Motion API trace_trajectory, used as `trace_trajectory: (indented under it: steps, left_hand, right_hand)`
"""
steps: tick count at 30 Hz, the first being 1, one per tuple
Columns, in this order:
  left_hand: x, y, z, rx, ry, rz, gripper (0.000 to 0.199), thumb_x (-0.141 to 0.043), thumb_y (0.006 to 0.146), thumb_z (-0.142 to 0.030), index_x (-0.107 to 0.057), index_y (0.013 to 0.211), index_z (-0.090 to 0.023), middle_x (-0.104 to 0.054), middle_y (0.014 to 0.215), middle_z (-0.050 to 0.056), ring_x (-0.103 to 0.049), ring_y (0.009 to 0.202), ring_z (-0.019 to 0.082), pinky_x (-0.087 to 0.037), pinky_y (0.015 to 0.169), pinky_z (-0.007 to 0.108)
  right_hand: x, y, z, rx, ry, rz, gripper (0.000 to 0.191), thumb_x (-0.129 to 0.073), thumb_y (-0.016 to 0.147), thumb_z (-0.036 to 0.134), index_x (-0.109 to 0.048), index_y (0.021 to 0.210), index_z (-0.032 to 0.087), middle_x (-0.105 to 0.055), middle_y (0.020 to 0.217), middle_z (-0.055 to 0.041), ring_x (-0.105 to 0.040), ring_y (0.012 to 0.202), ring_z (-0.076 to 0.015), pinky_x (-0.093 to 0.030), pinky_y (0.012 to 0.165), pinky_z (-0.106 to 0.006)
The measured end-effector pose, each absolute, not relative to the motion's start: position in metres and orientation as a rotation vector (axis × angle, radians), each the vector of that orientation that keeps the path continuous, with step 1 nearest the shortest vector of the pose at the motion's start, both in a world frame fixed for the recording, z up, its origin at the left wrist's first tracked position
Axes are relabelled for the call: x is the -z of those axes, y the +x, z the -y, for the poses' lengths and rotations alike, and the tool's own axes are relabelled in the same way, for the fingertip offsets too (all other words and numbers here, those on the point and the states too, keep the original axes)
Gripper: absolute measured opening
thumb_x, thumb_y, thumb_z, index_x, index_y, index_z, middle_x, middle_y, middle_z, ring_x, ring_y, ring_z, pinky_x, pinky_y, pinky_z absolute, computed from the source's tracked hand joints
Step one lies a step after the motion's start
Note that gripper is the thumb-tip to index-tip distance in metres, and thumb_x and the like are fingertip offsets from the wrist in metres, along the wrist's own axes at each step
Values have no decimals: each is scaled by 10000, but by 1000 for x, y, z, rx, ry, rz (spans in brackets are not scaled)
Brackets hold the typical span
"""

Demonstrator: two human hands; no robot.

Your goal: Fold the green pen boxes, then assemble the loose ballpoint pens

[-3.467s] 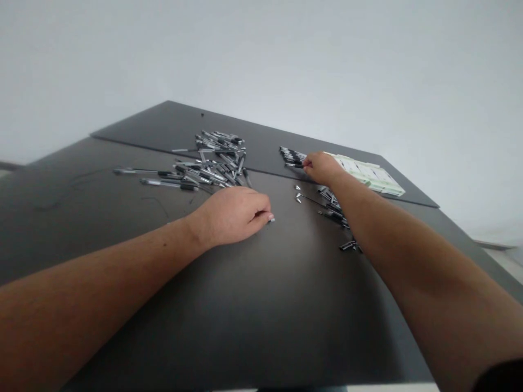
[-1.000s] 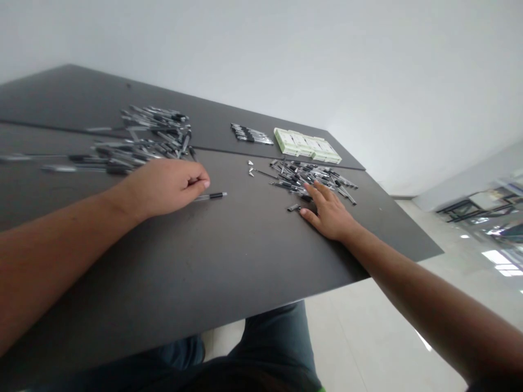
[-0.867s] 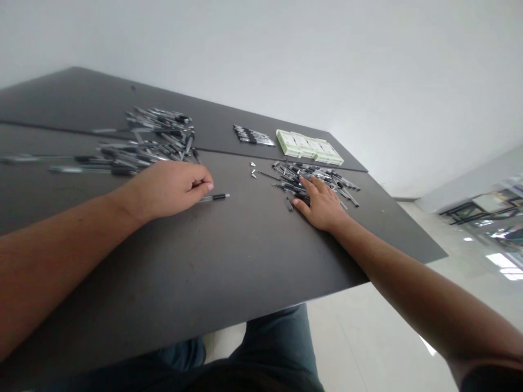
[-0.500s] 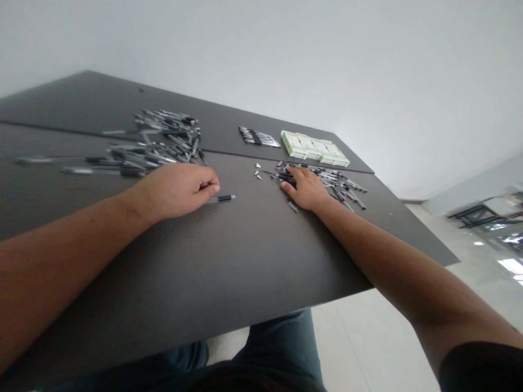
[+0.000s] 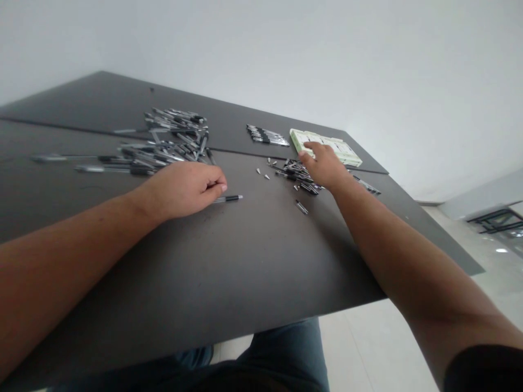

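My left hand [image 5: 190, 185] is closed above the table, thumb against the curled index finger. From beneath its fingers a clear pen with a black grip [image 5: 229, 198] sticks out to the right; the rest of it is hidden by the hand. My right hand [image 5: 324, 166] hovers with fingers apart and nothing visible in them. It is over a pile of pen parts [image 5: 297, 171], with its fingertips in front of the pale green boxes [image 5: 341, 149]. Small silver cone tips [image 5: 267, 177] lie left of that pile, and two short clear pieces [image 5: 302, 207] lie nearer me.
A large heap of clear pens with black grips [image 5: 175, 136] covers the table's left side. At the back a neat row of pens [image 5: 267, 135] lies beside the boxes. A seam [image 5: 232, 152] crosses the dark grey table [image 5: 245, 261], which stands against a white wall [image 5: 261, 54].
My right hand has lifted off the pen parts and moved up towards the green boxes, uncovering more of the pile. My left hand stays nearly still with the pen. The view has shifted slightly.
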State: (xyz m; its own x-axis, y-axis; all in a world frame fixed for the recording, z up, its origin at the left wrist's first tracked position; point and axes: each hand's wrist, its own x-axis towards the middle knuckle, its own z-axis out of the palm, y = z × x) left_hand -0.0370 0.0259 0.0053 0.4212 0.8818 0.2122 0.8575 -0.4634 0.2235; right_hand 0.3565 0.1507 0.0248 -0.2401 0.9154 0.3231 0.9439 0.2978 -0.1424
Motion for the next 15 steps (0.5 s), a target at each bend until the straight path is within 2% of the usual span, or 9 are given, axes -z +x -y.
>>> trace_trajectory:
  steps: [3, 7, 11, 15]
  left_hand:
    - [-5, -38, -26, -484, 2550, -1578, 401, -542, 1037, -519, -868, 1099, -293, -914, 1071, 119, -870, 1019, 378, -612, 928, 457]
    - [-6, -39, -25, -460, 2554, -1600, 451, -528, 1044, -540, -890, 1124, -283, -923, 1103, 125, -887, 1057, 380, -638, 964, 459]
    - [-6, -37, -26, -433, 2563, -1628, 519, -506, 1041, -575, -908, 1142, -263, -932, 1114, 143, -900, 1083, 404, -669, 987, 484]
    - [-7, -34, -25, -395, 2575, -1621, 518, -497, 1029, -571, -901, 1128, -262, -943, 1148, 156, -911, 1113, 418, -682, 994, 506]
  right_hand:
    - [-45, 359, -153, 111, -1644, 2097, 587, -464, 1265, 463, -747, 1667, 144, -817, 1633, -255, -736, 1523, -430, -580, 1322, -611]
    - [-45, 359, -136, 142, -1634, 2054, 402, -619, 1153, 342, -857, 1431, 176, -888, 1331, -201, -803, 1261, -384, -631, 1167, -544]
    - [-28, 352, -124, 152, -1576, 2280, 219, -726, 1038, 266, -911, 1142, 212, -899, 1151, -152, -801, 1153, -385, -622, 1156, -557]
    - [-21, 342, -124, 209, -1540, 2472, 223, -734, 1047, 253, -932, 1140, 206, -904, 1163, -156, -800, 1177, -383, -604, 1155, -524]
